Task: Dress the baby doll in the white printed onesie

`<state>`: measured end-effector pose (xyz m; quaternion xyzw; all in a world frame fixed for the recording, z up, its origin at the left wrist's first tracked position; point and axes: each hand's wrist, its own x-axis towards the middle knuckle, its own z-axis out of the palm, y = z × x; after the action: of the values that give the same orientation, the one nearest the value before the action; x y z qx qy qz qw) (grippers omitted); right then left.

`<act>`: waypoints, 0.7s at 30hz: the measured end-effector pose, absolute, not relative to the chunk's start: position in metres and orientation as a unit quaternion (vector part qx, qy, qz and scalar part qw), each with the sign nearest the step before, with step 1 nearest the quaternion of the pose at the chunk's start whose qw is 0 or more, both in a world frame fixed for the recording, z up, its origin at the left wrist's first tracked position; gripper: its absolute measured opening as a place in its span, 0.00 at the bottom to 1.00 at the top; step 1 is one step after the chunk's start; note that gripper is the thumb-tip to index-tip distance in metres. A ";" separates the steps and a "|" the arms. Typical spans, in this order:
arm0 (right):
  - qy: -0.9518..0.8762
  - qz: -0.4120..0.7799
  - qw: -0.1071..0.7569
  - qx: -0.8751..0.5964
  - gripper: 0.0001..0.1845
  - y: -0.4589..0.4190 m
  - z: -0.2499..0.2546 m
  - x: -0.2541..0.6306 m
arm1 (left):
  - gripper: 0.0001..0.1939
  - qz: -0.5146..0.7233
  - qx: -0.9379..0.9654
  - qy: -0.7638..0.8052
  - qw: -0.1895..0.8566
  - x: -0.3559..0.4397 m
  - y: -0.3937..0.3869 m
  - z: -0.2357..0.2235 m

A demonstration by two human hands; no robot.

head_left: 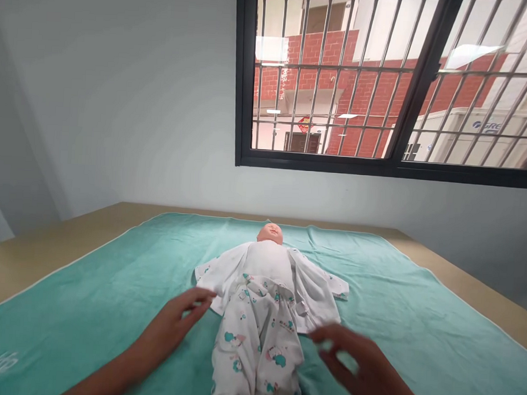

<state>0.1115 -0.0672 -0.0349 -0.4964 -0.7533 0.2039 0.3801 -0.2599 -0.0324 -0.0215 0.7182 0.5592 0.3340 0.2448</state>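
Observation:
A baby doll [270,234] lies on its back, head toward the wall. Around and beneath its torso, a white long-sleeved top [323,292] is spread wide, with both sleeves out to the sides. Patterned white pants [260,339] with teal and pink prints cover its legs and reach up to the waist. My left hand [185,316] is at the left edge of the top, thumb and fingers slightly apart. Close to the top's lower right corner, my right hand [347,358] has its thumb and fingers parted and looks a little blurred. I see no cloth held in either hand.
A teal blanket [121,296] lies under the doll on a wooden table [424,247]. Behind the table stand a pale wall [179,128] and a dark-framed window [318,162] with metal bars.

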 end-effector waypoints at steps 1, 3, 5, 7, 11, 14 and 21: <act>-0.757 0.224 0.379 -0.483 0.12 -0.042 -0.033 0.103 | 0.18 0.356 0.715 0.539 0.266 -0.243 -0.016 -0.010; -0.757 0.241 0.397 -0.460 0.12 0.001 -0.031 0.084 | 0.17 0.391 0.738 0.485 0.258 -0.212 0.014 0.002; -0.762 0.204 0.426 -0.443 0.10 0.029 -0.029 0.067 | 0.13 0.366 0.781 0.452 0.227 -0.189 0.035 0.004; -0.783 0.162 0.425 -0.424 0.07 0.041 -0.027 0.056 | 0.09 0.320 0.813 0.435 0.215 -0.175 0.047 0.005; -0.799 0.192 0.402 -0.405 0.07 0.048 -0.019 0.052 | 0.07 0.279 0.827 0.419 0.248 -0.171 0.059 0.020; -0.765 0.213 0.412 -0.447 0.11 0.061 -0.017 0.052 | 0.10 0.294 0.792 0.452 0.288 -0.172 0.074 0.032; -0.631 0.272 0.521 -0.507 0.16 0.097 -0.039 0.032 | 0.12 0.368 0.600 0.530 0.472 -0.172 0.117 -0.001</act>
<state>0.0324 0.0967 -0.0394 -0.5069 -0.6306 0.2715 0.5212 -0.1718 0.1171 -0.0006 0.6004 0.5302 0.3681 0.4721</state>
